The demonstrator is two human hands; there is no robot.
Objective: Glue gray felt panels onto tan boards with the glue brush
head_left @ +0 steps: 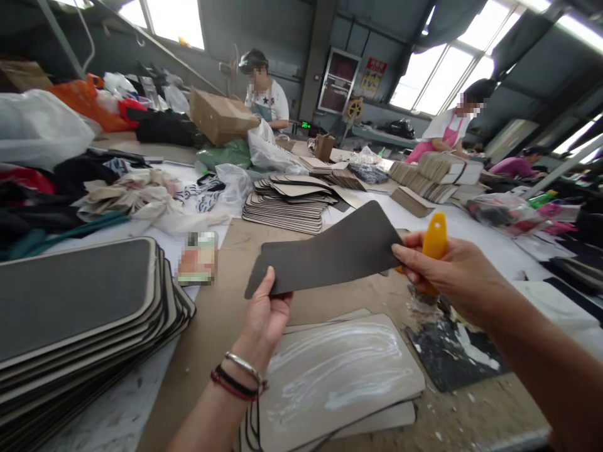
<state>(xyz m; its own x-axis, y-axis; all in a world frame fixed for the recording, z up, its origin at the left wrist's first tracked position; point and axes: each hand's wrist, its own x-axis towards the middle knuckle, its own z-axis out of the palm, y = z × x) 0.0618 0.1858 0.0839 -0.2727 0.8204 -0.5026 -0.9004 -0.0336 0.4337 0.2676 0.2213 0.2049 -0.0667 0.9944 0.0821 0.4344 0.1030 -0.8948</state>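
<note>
Both hands hold a dark grey flat sheet (330, 254) in the air above the table. My left hand (264, 317) pinches its near left corner. My right hand (447, 273) grips its right end and also holds a yellow plastic scraper (434, 238). Below the sheet lies a beige board (339, 376) smeared with white glue, on top of a few more boards.
A tall stack of grey-faced boards (80, 307) fills the near left. More board stacks (289, 201) lie mid-table, with cloth and bags (117, 188) to the left. A glue-stained dark mat (447, 348) is at right. Two people work at the far side.
</note>
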